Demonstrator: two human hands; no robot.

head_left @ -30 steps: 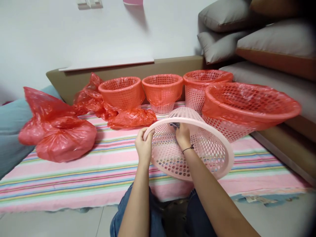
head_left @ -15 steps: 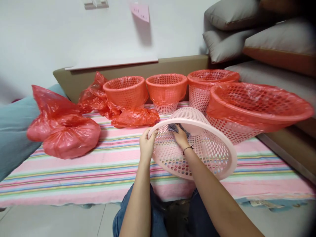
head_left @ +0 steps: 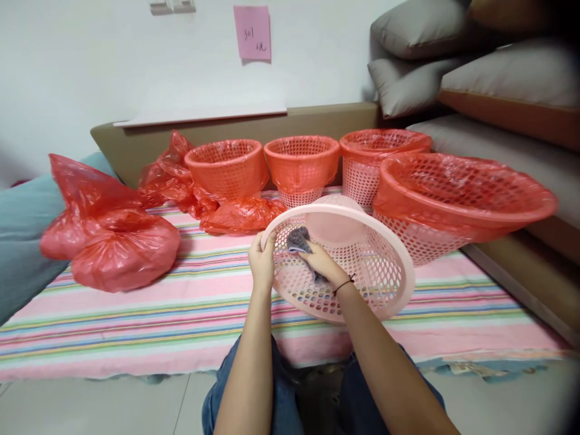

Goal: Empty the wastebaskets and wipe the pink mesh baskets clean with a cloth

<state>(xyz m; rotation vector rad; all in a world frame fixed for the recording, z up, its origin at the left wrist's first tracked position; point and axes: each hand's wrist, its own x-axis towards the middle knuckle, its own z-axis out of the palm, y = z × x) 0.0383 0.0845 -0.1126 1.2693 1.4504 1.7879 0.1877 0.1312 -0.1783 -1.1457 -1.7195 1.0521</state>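
Observation:
A pale pink plastic basket (head_left: 399, 254) with a holed wall lies tilted on its side, its mouth toward me. My left hand (head_left: 263, 260) grips its rim at the left, thumb on the inner side. Inside the mouth, my right hand (head_left: 322, 263) is closed on a dark grey cloth (head_left: 299, 239), which lies against the inner left wall. Part of the cloth hangs below my fingers. A dark band circles my right wrist.
Behind stand several similar baskets lined with red plastic bags, among them a near one (head_left: 466, 187) at the right. Filled red bags (head_left: 127, 248) lie at the left on the striped cloth (head_left: 181, 314). Grey cushions (head_left: 498, 78) are piled at the right; a pink note (head_left: 252, 33) is on the wall.
My right hand has moved the grey cloth left and toward the basket's mouth, so more of it shows. My left hand keeps its hold on the rim. The view has shifted slightly.

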